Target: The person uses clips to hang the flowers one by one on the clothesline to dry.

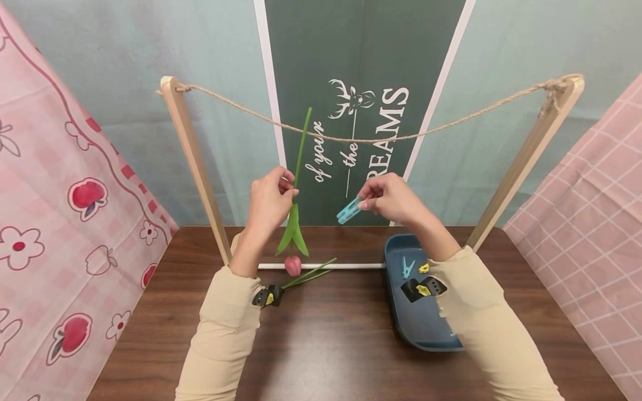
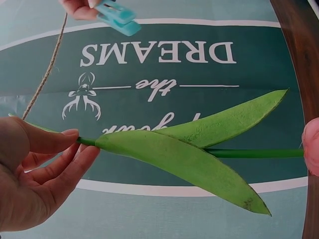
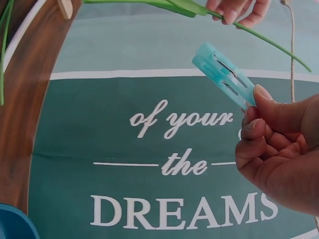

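Observation:
My left hand (image 1: 272, 197) pinches the green stem of an artificial pink tulip (image 1: 293, 265), which hangs bloom down. Its two leaves (image 2: 184, 164) spread just below the fingers, and the upper stem overlaps the rope (image 1: 351, 139) in the head view. To the right, my right hand (image 1: 393, 197) pinches a light blue clothespin (image 1: 349, 211) between thumb and fingers, its free end pointing down and left. In the right wrist view the clothespin (image 3: 224, 74) is apart from the tulip stem (image 3: 274, 45). The rope sags between two wooden posts, above both hands.
Wooden posts (image 1: 198, 167) stand left and right, with a white rod (image 1: 321, 266) low between them. A blue basin (image 1: 401, 323) on the brown table (image 1: 321, 345) holds another blue clothespin (image 1: 408, 268) and a yellow one (image 1: 424, 268). More green stems (image 1: 311, 274) lie behind the left wrist.

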### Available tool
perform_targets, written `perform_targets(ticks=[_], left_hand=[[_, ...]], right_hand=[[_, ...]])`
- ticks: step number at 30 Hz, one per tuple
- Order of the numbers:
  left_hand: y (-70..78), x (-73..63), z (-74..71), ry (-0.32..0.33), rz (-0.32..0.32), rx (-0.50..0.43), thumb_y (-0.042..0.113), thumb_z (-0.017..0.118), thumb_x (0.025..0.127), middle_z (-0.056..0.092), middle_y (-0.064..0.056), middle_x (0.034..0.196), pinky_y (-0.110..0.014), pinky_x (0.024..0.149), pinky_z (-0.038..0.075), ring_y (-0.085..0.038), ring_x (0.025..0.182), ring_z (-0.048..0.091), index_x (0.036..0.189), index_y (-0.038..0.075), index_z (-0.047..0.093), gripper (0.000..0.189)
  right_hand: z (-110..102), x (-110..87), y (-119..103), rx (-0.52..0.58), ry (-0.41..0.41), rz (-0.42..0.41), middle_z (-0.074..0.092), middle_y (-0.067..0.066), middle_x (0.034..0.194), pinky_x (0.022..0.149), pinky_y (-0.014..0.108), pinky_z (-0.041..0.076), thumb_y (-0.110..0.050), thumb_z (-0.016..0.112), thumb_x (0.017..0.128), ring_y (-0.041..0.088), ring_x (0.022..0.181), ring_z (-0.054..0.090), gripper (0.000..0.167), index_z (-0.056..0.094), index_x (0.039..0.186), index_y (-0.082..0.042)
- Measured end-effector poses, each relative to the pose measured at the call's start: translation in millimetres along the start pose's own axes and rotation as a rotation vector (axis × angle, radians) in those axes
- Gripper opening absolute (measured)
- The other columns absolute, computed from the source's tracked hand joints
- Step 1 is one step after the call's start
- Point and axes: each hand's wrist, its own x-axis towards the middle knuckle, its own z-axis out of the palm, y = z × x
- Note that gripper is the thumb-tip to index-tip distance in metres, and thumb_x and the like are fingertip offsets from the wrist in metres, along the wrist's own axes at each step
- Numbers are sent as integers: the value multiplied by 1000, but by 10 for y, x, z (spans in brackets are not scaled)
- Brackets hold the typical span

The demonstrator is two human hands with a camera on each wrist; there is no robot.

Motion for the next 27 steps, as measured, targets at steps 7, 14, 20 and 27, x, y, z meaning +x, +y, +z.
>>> perform_targets(ticks=[7,14,20,27], left_hand=[[14,-2,-6,0,4,3,1,65,80,64,-11,76,-35,68,46,-22,70,61,89,2,59,11],[23,-4,-12,-1,2,3,1,65,80,64,-10,76,-34,67,46,-22,70,61,88,2,59,10],[20,-6,-12,-7,-4,3,1,65,80,64,-11,76,-34,67,46,-22,70,62,88,2,59,10],[14,-6,-7,-13,-8,7,1,65,81,64,-11,77,-35,66,46,-22,71,62,89,2,59,10]], right_hand=[[-68,55,-83,-31,17,-7,55,8,63,49,26,38,5,66,78,18,53,47,4,64,79,3],[-134,103,-196,-31,44,-30,55,8,64,51,25,38,5,66,78,16,53,47,4,63,80,5],[-178,139,-301,-42,73,-45,56,8,63,51,25,38,5,66,78,15,54,47,4,64,78,2],[-206,173,-386,-41,117,-47,56,6,61,48,23,36,5,68,77,13,51,46,5,64,80,4]])
